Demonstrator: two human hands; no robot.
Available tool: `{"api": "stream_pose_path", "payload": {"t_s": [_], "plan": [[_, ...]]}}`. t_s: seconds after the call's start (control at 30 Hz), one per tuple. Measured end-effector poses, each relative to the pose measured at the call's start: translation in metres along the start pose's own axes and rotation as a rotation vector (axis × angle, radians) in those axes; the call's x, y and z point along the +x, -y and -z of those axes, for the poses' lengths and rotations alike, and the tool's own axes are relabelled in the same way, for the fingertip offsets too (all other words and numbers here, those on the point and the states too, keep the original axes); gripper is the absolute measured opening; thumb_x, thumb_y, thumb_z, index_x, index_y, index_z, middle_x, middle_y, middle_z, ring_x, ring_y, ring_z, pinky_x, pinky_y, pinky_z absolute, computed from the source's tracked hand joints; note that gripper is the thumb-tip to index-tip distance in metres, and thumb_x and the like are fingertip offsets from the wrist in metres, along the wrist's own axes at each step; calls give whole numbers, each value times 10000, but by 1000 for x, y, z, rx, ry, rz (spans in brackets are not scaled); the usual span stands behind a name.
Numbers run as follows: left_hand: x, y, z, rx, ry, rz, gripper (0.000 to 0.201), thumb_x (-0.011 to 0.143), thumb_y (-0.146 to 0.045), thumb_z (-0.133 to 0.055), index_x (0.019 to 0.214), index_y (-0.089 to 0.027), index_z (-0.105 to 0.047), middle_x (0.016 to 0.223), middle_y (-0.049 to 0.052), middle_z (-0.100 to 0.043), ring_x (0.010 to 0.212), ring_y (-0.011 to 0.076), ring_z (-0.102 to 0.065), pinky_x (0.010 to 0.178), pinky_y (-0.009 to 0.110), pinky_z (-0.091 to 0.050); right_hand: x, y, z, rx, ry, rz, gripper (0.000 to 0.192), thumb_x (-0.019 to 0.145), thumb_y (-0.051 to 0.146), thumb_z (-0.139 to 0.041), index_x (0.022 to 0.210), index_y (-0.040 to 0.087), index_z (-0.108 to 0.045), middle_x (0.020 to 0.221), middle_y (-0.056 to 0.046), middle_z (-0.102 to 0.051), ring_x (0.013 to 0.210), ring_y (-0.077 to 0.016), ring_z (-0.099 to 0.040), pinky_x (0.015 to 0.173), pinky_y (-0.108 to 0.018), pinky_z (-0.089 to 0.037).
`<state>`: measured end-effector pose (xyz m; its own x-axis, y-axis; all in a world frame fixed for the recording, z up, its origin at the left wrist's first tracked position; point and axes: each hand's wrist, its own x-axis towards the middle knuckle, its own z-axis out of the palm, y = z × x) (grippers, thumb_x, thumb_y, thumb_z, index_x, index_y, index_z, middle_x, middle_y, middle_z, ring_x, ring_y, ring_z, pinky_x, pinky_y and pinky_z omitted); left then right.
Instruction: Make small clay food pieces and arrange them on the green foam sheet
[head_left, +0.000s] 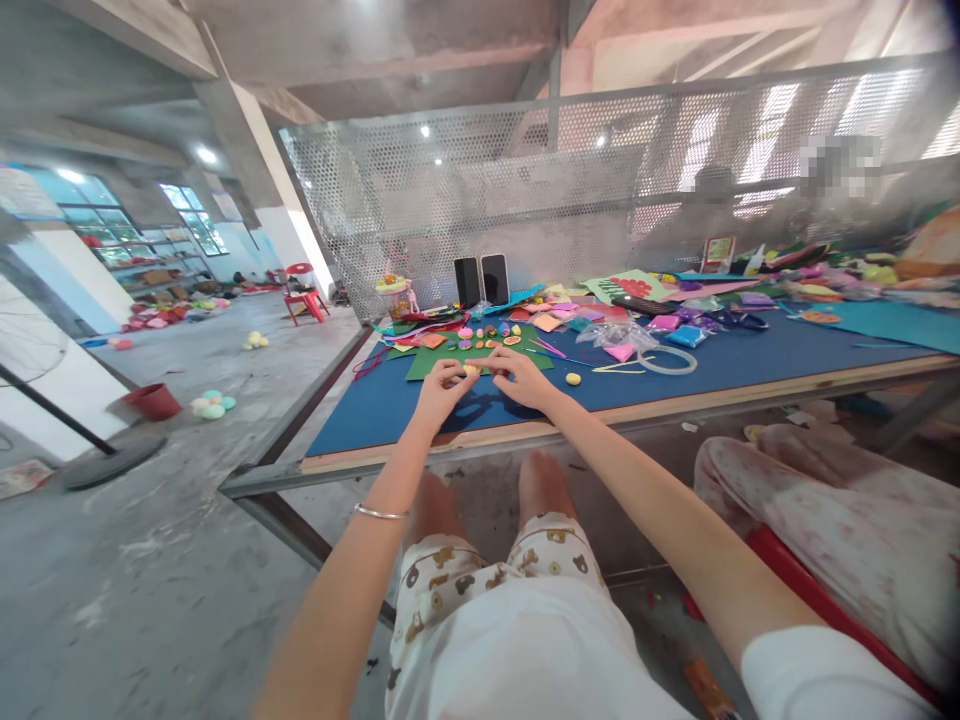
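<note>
From the head camera, both arms reach forward over the near edge of the blue-covered table (375, 420), and the two hands meet just above its surface. The left hand (442, 388) and the right hand (517, 378) are each curled with the fingertips drawn together, pinching from opposite sides a small yellow piece (472, 370) that sits directly between them. The piece is so small and so covered by fingers that its shape and long axis cannot be told; what can be seen is that it lies level with both sets of fingertips, to the right of the left hand and to the left of the right hand, neither hand plainly nearer than the other. Just behind the hands lies a green sheet (450, 358) carrying a row of small coloured bits, and the held piece hovers at or just before its near edge. A second small yellow lump (573, 379) rests on the blue cover a little to the right of the right hand, apart from it. Farther right lie a white ring (667, 361) and clear bags with coloured bits, and two dark phones (481, 280) stand upright at the back against the perforated metal screen.
</note>
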<state>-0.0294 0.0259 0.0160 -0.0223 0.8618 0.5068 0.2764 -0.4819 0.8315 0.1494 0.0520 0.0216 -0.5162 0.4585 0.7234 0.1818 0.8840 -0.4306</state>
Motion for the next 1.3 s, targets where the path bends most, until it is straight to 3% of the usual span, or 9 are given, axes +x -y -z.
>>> {"api": "stream_pose_path", "payload": {"t_s": [0.17,0.37,0.57,0.7,1.0,1.3], "plan": [[0,-2,-1,-7,11,0,375,565,-508,-754,716,-170,-693,887,6,-499,519,39,-459,501,230,-403,1,-3,-1,56,8,-34,532,725,40,-414,1194,204,-604,757,6,-418,640,-119,-415,618,-249,-384],[-2,-6,0,3,12,-8,331,583,-476,-757,665,-166,-678,873,-1,-478,535,36,-458,524,224,-417,2,-8,-4,63,21,-98,432,716,59,-437,1067,162,-664,755,-4,-455,649,-121,-433,625,-255,-385],[-1,-4,0,-2,36,4,414,556,-518,-749,764,-164,-689,936,17,-486,548,46,-467,514,232,-413,3,-9,-3,101,55,-150,447,734,79,-438,1135,154,-621,770,-2,-484,608,-99,-415,600,-239,-377],[0,-4,1,6,52,7,426,564,-522,-742,783,-161,-685,958,26,-491,572,55,-478,525,232,-416,4,-9,-2,175,80,-207,374,729,103,-444,1039,142,-649,763,-6,-510,593,-91,-420,574,-222,-376],[-1,-3,1,-5,68,16,451,553,-509,-766,819,-152,-692,990,38,-494,595,54,-493,555,227,-434,5,-10,-1,386,122,-360,369,725,244,-472,1006,79,-645,548,38,-471,532,-103,-442,555,-237,-386],[-3,-10,5,24,117,-1,427,650,-415,-731,1039,-243,-699,973,16,-486,585,48,-488,582,219,-444,5,-9,-3,504,142,-406,418,669,219,-459,1007,99,-675,635,20,-510,545,-85,-431,565,-234,-389]]}}
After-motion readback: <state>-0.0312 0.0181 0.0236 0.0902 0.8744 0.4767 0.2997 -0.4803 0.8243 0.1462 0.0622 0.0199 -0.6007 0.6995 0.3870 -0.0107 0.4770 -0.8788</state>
